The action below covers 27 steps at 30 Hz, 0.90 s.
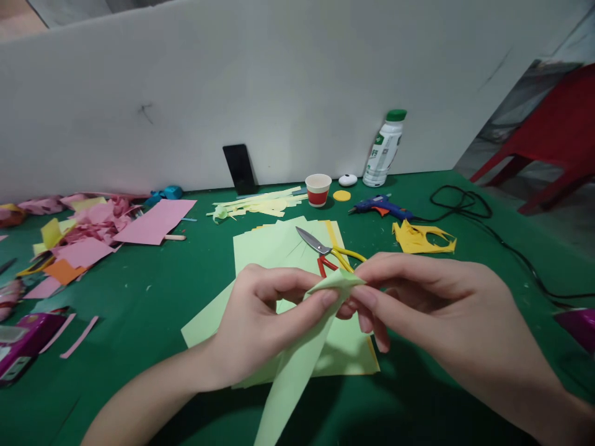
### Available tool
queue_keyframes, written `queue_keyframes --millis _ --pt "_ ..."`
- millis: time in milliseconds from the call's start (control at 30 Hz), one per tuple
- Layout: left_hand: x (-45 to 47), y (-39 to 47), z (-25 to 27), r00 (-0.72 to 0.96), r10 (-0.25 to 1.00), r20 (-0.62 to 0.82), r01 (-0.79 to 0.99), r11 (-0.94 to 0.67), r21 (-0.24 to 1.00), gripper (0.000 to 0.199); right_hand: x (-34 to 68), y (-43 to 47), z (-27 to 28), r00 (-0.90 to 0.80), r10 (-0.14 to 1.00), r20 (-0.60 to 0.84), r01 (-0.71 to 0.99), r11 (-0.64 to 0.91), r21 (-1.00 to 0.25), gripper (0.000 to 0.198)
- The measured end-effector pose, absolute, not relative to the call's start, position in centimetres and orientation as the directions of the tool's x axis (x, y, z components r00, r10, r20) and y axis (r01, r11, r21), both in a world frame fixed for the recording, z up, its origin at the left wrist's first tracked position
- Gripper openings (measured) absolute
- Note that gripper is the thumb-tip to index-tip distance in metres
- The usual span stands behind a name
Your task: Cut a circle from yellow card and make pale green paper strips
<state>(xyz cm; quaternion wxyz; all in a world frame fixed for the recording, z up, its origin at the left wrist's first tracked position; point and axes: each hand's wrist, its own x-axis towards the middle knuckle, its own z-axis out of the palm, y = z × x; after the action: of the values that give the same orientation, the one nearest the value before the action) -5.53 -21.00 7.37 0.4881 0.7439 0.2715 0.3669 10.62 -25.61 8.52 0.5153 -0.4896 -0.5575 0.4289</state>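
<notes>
Your left hand (260, 316) and right hand (446, 316) both pinched a pale green strip (294, 375) above stacked sheets (263, 251) on the green worktop (139, 291), backed by a white panel (297, 80); a red chair (555, 121) stood rightward.

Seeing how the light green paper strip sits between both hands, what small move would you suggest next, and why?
I would probably press the bent upper end of the light green strip flatter, since the left hand and right hand both pinch there and the bend looks slightly raised.
</notes>
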Motion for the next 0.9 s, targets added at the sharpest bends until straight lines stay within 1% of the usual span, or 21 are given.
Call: queue_keyframes --millis 233,433,500,533,633,700,833,900 --pt "-5.5 -20.9 7.5 0.592 0.755 0.282 0.014 -0.359 0.933 0.019 10.7 -25.7 8.5 0.004 0.991 0.130 0.115 0.129 -0.985 0.006" --pt "-5.5 -21.0 7.7 0.598 0.762 0.250 0.022 -0.327 0.945 0.016 10.3 -25.4 8.6 0.025 0.989 0.145 0.113 0.141 -0.983 0.007" --pt "-5.5 -21.1 7.8 0.611 0.761 0.219 0.012 -0.285 0.959 0.016 10.3 -25.5 8.6 0.048 0.990 0.133 0.095 0.128 -0.987 0.008" --pt "-5.4 -21.0 7.9 0.620 0.760 0.196 0.004 -0.253 0.967 0.016 10.4 -25.5 8.5 0.057 0.993 0.104 0.075 0.100 -0.992 0.009" --pt "-5.3 -20.8 7.8 0.636 0.763 0.114 -0.003 -0.146 0.989 0.016 10.9 -25.3 8.2 -0.003 1.000 0.008 0.008 0.008 -1.000 0.010" --pt "-5.2 -20.3 7.6 0.631 0.773 0.061 0.026 -0.099 0.995 0.018 11.4 -24.8 7.8 -0.052 0.999 -0.006 -0.018 -0.007 -1.000 0.013" --pt "-5.2 -19.2 7.0 0.609 0.792 -0.039 0.136 -0.057 0.989 0.023 12.1 -23.2 7.1 -0.045 0.998 -0.054 -0.090 -0.058 -0.994 0.019" --pt "-5.1 -18.7 6.7 0.616 0.785 -0.069 0.150 -0.031 0.988 0.025 12.3 -22.6 6.8 -0.051 0.994 -0.093 -0.123 -0.098 -0.987 0.020"
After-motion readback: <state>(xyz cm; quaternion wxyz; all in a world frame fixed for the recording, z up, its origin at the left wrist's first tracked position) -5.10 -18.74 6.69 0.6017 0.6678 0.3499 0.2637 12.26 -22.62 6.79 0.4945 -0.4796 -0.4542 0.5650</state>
